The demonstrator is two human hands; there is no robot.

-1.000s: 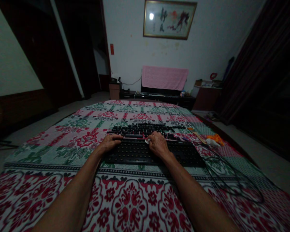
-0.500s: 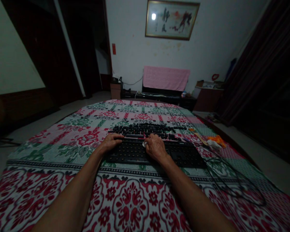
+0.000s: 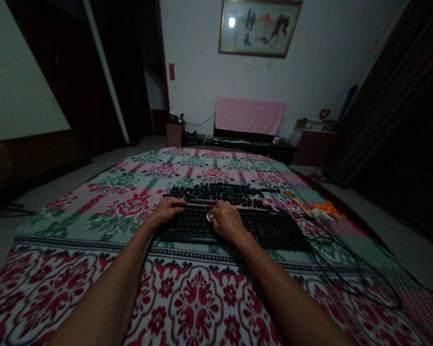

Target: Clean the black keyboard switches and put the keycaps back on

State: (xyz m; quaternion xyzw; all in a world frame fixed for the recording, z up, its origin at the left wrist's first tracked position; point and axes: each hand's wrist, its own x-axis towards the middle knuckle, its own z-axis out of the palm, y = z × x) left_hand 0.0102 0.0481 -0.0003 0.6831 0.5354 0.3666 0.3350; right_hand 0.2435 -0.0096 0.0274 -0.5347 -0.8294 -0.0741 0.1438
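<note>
A black keyboard base (image 3: 270, 231), its keycaps off and rows of small studs showing, lies across the patterned bedspread. My left hand (image 3: 167, 211) rests at its upper left corner, fingers stretched out and apart, with the thumb over the edge. Over the middle of the base, my right hand (image 3: 227, 220) is closed on a small white wad (image 3: 210, 217), like tissue or cloth. The wad touches or nearly touches the studs; its far part is hidden by the fingers. Just behind the base lie many loose black keycaps (image 3: 234, 193), with a long spacebar (image 3: 201, 202) nearest.
To the right are a wooden-handled brush (image 3: 299, 203), an orange cloth (image 3: 328, 209) and a white crumpled piece (image 3: 322, 216). A black cable (image 3: 368, 294) loops over the bedspread (image 3: 195, 307). Beyond the bed, a pink towel (image 3: 250, 116) covers a screen.
My right hand has shifted slightly left along the base with the white wad. My left hand stays at the corner. The whole view has tilted a little.
</note>
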